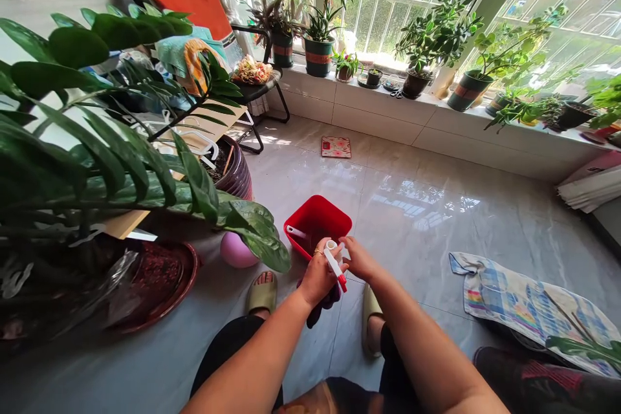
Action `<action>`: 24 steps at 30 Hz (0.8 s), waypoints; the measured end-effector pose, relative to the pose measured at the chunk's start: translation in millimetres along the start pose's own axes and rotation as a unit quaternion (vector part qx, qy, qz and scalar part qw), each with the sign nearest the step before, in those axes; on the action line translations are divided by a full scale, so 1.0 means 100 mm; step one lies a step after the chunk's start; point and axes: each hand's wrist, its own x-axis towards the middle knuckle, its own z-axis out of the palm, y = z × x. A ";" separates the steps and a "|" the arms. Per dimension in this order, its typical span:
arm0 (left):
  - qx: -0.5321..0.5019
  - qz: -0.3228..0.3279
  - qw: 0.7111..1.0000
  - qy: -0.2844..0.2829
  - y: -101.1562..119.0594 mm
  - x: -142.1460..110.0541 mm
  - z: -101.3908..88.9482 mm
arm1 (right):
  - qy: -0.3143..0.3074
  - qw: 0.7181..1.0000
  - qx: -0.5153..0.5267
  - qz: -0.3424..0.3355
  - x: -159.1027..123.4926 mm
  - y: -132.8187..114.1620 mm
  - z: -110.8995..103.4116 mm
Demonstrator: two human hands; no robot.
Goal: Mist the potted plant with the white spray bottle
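Note:
Held over a red square plastic basin [317, 215], my left hand [317, 277] grips a white-and-red trigger spray head [332, 265]. My right hand [356, 259] pinches the white upper part of that spray head from the right, its fingers partly hiding it. A dark cloth [321, 308] hangs below my left hand, and I cannot tell which hand holds it. A white handled object [295, 231] lies inside the basin, its far end out of sight behind my hands.
A broad-leafed potted plant [87, 136] fills the left side, with a pink ball [237, 251] near it. My sandalled feet [262, 292] stand on the glossy tiled floor [427, 259]. A checked towel [528, 307] lies at right. Potted plants line the windowsill [388, 103].

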 end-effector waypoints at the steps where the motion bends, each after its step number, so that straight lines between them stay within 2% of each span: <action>1: 0.002 0.001 1.000 0.001 -0.01 0.00 0.00 | 0.001 1.000 -0.005 0.007 -0.07 -0.02 -0.04; 4: 0.002 0.001 1.000 0.005 -0.03 0.00 0.02 | -0.062 0.998 0.005 0.005 -0.28 -0.10 -0.09; 7: -0.006 -0.011 1.000 0.009 -0.03 0.00 0.04 | -0.124 0.990 0.070 -0.007 -0.40 -0.18 -0.02; 10: -0.009 -0.030 0.999 0.009 0.00 0.00 0.06 | -0.099 0.988 0.118 -0.015 -0.43 -0.22 0.06; 13: 0.002 -0.026 1.000 0.011 0.01 0.00 0.07 | -0.065 0.993 0.099 -0.017 -0.41 -0.21 0.07; 15: -0.006 -0.017 1.000 0.012 -0.01 0.00 0.08 | -0.066 0.994 0.088 0.008 -0.40 -0.18 0.04; 19: -0.013 -0.004 1.000 0.024 -0.05 0.01 0.10 | -0.118 0.986 0.070 0.093 -0.40 -0.07 -0.01; 24: -0.025 0.000 0.999 0.041 0.00 0.02 0.13 | -0.203 0.973 0.063 0.090 -0.48 0.01 0.07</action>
